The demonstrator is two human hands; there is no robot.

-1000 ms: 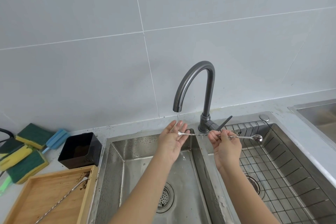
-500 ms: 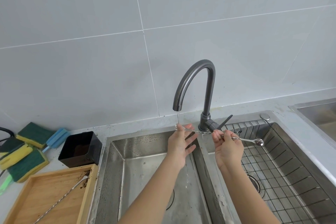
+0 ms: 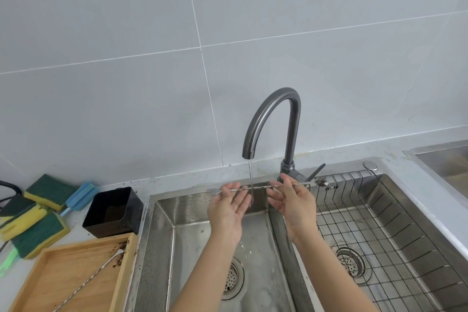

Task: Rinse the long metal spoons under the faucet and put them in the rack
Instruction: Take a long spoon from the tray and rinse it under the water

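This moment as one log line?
rinsing | spoon level under faucet stream | left hand touches it | right hand pinches it | not yet racked

A single wide-angle view, worn on the person's head, looks forward and down across the counter [image 3: 395, 159] into the double sink [image 3: 162, 235]. It faces the tiled wall [image 3: 126, 33], which fills the upper half, with the faucet [image 3: 272, 119] near centre. Both forearms enter from the bottom edge. The left hand [image 3: 228, 208], right hand [image 3: 296, 205] and long metal spoon [image 3: 260, 187] sit close, mid-frame. The frame cuts the wooden tray [image 3: 76, 273] at lower left, and what may be another basin [image 3: 445, 159] at far right.
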